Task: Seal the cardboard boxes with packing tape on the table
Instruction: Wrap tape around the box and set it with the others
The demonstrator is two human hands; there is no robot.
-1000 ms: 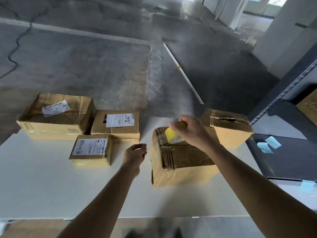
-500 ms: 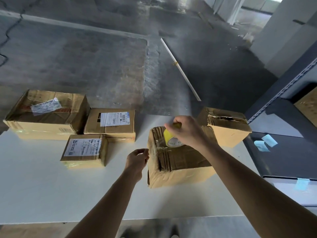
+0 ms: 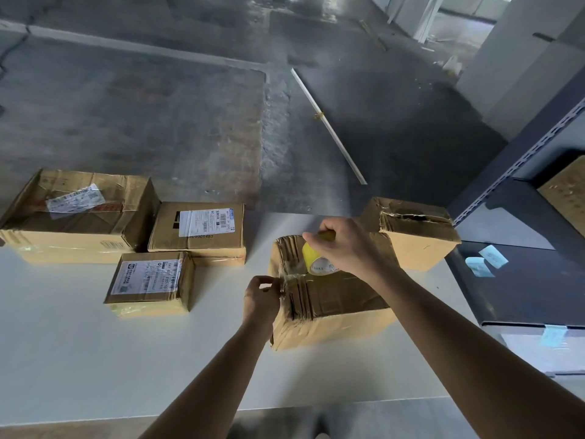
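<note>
My right hand [image 3: 345, 245] grips the yellow tape roll [image 3: 311, 259] over the creased cardboard box [image 3: 332, 299] on the white table [image 3: 95, 359]. My left hand [image 3: 261, 296] pinches the clear tape end [image 3: 292, 275] at the box's left edge. I can't see what the box holds.

The person's right hand [image 3: 345, 245] grips a yellow tape roll [image 3: 311, 258] against the top of the creased box [image 3: 332, 299] — left hand [image 3: 261, 301] pinches the clear tape end [image 3: 286, 278] at the box's left top edge. White table [image 3: 95, 359], three labelled boxes [image 3: 196, 229] off to the left, one torn box [image 3: 414, 232] just behind.
</note>
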